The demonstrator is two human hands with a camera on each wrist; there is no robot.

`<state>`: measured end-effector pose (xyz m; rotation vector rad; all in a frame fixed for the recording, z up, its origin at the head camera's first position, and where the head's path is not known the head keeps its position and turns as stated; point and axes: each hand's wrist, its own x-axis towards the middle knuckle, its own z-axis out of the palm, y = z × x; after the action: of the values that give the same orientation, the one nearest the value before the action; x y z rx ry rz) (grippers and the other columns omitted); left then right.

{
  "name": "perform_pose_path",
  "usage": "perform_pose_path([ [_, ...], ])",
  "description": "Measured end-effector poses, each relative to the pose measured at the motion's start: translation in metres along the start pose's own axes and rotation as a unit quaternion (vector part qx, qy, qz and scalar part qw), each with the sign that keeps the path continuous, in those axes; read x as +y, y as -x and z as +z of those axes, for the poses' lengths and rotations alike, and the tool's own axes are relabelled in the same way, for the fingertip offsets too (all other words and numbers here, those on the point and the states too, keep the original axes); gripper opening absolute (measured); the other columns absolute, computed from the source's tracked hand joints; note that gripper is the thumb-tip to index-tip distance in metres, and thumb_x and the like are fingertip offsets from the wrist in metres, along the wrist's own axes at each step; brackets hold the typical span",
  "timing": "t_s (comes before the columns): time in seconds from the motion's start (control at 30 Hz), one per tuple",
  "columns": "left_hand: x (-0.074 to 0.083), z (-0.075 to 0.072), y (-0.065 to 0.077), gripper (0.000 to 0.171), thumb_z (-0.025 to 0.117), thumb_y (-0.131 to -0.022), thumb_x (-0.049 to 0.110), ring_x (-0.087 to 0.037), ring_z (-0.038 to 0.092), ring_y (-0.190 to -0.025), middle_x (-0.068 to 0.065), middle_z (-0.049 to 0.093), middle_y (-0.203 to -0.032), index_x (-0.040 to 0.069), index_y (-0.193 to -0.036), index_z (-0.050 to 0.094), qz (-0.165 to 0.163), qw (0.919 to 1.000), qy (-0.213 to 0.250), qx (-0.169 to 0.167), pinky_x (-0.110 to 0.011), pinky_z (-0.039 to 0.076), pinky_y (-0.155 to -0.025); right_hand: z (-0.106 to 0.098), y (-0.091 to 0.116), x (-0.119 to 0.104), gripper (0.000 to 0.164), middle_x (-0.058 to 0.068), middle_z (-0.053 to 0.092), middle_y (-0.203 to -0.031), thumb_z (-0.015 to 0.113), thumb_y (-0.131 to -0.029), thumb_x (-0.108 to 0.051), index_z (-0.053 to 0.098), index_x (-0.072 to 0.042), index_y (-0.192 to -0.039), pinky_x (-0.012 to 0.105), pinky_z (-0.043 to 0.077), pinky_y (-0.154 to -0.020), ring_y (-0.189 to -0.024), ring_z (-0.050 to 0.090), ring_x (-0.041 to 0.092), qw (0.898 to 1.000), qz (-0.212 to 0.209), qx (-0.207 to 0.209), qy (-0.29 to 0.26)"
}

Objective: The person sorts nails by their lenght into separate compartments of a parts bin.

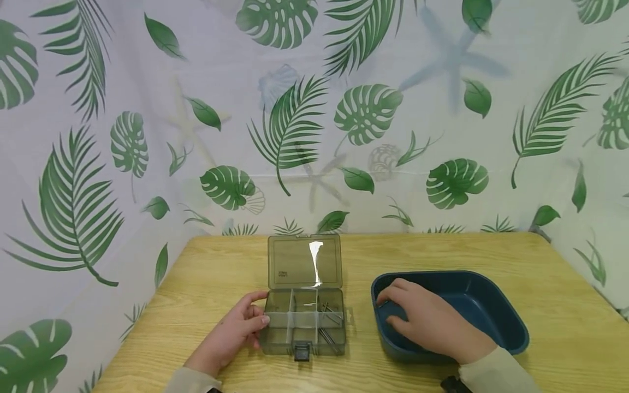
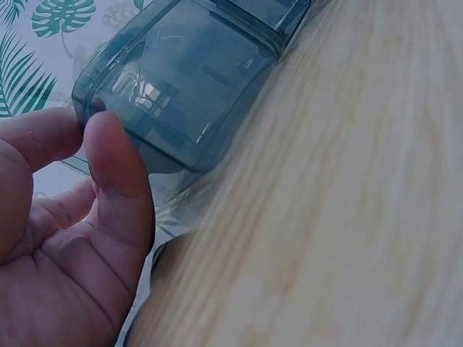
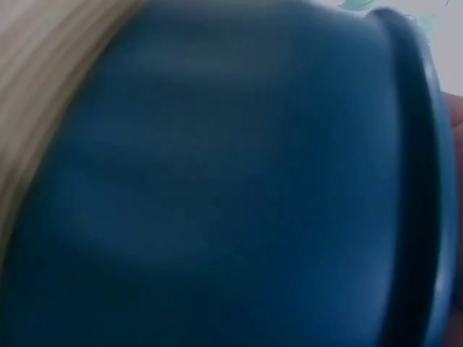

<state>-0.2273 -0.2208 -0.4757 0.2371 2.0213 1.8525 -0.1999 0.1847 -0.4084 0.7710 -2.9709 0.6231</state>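
Observation:
A smoky see-through compartment box (image 1: pixel 302 322) stands on the table with its lid (image 1: pixel 304 262) raised at the back. Several thin metal pins (image 1: pixel 328 338) lie in its right-hand compartments. My left hand (image 1: pixel 236 330) holds the box's left side, its thumb (image 2: pixel 116 159) and index finger at the box corner in the left wrist view. To the right is a deep blue tub (image 1: pixel 496 305). My right hand (image 1: pixel 427 316) reaches into its left part, fingers bent and thumb apart from them. In the right wrist view the tub's outer wall (image 3: pixel 217 173) hides most of that hand.
Both containers stand on a light wood-grain table (image 1: pixel 221 262). A black clasp (image 1: pixel 302 351) juts from the front of the box. Behind and at the sides hangs a white cloth (image 1: pixel 314 202) printed with green leaves.

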Motion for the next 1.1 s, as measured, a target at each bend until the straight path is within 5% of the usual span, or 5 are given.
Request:
perform_pose_path([
  [0.27,0.005,-0.001,0.003,0.066,0.064,-0.102,0.020,-0.017,0.048,-0.072,-0.008,0.051,-0.101,0.008,-0.156,0.029,-0.012,0.9999,0.005,0.004,-0.032,0.052,-0.059,-0.006,0.009,0.026,0.048,-0.008,0.055,-0.123,0.085,-0.083,-0.031,0.065,-0.024,-0.127,0.040,0.055,-0.081,-0.104,0.063,0.016,0.991,0.053,-0.119,-0.024],
  [0.57,0.003,-0.001,0.001,0.066,0.064,-0.102,0.020,-0.016,0.048,-0.072,-0.007,0.052,-0.101,0.008,-0.156,0.029,-0.012,0.9999,0.011,-0.005,-0.031,0.052,-0.059,-0.011,0.012,0.047,0.053,-0.006,0.056,-0.116,0.090,-0.077,-0.034,0.066,-0.024,-0.123,0.048,0.053,-0.088,-0.108,0.061,0.021,0.985,0.072,-0.151,-0.036],
  [0.87,0.004,0.002,0.001,0.066,0.064,-0.102,0.020,-0.016,0.048,-0.071,-0.007,0.052,-0.100,0.009,-0.156,0.029,-0.009,0.9999,0.013,-0.002,-0.031,0.053,-0.058,-0.003,0.010,0.054,0.051,-0.004,0.052,-0.109,0.092,-0.073,-0.035,0.064,-0.028,-0.115,0.043,0.053,-0.078,-0.096,0.057,0.016,0.986,0.053,-0.160,-0.018],
  [1.1,0.007,0.001,0.004,0.066,0.064,-0.102,0.020,-0.016,0.047,-0.070,-0.007,0.051,-0.100,0.009,-0.156,0.028,-0.014,0.9998,0.012,-0.005,-0.030,0.052,-0.058,-0.001,0.008,0.053,0.041,-0.005,0.054,-0.105,0.090,-0.077,-0.030,0.062,-0.027,-0.106,0.044,0.051,-0.078,-0.090,0.056,0.014,0.982,0.083,-0.164,-0.042],
])
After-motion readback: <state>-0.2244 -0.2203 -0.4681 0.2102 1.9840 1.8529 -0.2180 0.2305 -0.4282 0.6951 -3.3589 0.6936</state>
